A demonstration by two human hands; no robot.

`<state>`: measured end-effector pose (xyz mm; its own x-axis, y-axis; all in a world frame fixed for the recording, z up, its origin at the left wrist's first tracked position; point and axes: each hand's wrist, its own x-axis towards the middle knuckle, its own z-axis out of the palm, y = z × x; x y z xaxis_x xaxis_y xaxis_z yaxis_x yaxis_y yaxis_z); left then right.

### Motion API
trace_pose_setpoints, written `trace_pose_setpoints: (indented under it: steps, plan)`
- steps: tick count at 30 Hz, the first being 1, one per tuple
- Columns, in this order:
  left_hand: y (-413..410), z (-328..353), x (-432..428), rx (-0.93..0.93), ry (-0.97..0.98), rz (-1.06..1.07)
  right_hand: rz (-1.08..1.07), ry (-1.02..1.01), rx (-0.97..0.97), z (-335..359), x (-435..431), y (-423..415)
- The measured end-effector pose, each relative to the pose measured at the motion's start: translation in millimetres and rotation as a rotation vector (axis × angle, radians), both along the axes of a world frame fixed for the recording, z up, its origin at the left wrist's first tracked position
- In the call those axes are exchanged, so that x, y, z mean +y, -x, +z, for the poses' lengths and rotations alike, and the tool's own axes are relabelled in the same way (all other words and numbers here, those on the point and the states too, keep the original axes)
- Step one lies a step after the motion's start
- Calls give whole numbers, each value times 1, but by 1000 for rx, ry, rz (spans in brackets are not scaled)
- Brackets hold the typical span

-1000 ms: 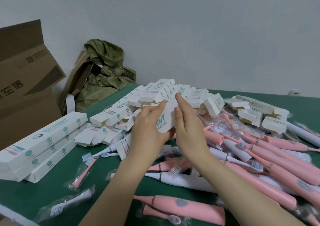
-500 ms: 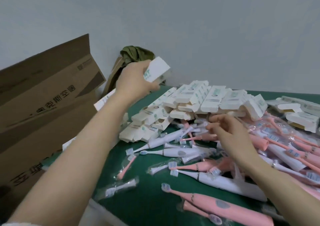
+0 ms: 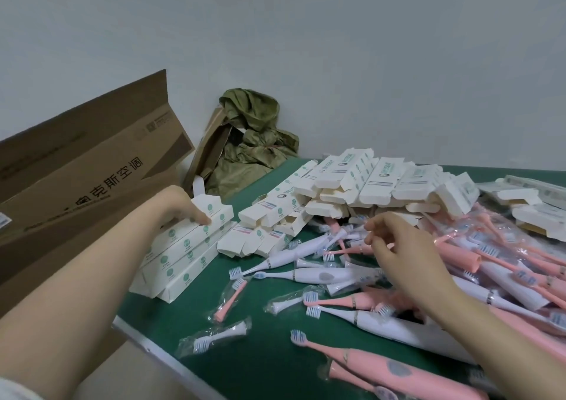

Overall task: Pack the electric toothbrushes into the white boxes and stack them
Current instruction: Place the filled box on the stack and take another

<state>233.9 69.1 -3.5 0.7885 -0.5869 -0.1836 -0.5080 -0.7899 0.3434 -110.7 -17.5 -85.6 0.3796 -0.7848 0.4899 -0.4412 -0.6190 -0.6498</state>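
White box (image 3: 220, 213) long, green-dotted, atop stack (image 3: 180, 266); left hand (image 3: 176, 205) apparently gripping it.

Matt card boxes (image 3: 196, 237), glossy plastic toothbrushes (image 3: 324, 275), green matt tabletop (image 3: 263, 366), crinkled wrappers (image 3: 214, 338).

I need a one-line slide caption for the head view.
The left hand holds a white box on the stack; the right hand hovers over loose toothbrushes.

- Brown cardboard carton (image 3: 92, 170), far left: black print "克斯空调"; the character before it is partly hidden.
- White boxes (image 3: 384, 173), far pile: green brand lettering, too blurred to read.
- Top box (image 3: 222, 214) of left stack: green round marks, illegible.
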Motion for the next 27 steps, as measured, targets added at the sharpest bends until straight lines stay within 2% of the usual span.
trace_pose_setpoints:
  steps: [4, 7, 10, 14, 16, 19, 21, 23, 27]
  plan:
    - [8, -1, -4, -59, -29, -27, -28, 54, 157, -4, -1, 1]
    - [21, -1, -13, -266, -83, -62, -37, 65, 238, -2, 0, 2]
    - [46, 0, -39, -423, 158, -211, -42, 72, 330, -1, -1, 3]
    - [108, 3, -89, -372, 548, -467, -60, 62, 430, 2, -4, 8]
    - [139, 0, -114, -328, 527, -530, -53, 58, 418, 3, -4, 9]
    - [167, -17, -142, -333, 341, -538, -39, 72, 389, 4, -4, 10]
    - [174, -27, -149, -320, 377, -486, -36, 103, 365, 6, -6, 12]
    - [177, -30, -144, -290, 588, -423, -34, 116, 327, 8, -9, 15]
    - [182, -22, -113, -100, 1200, -402, -24, 128, 255, 11, -17, 18]
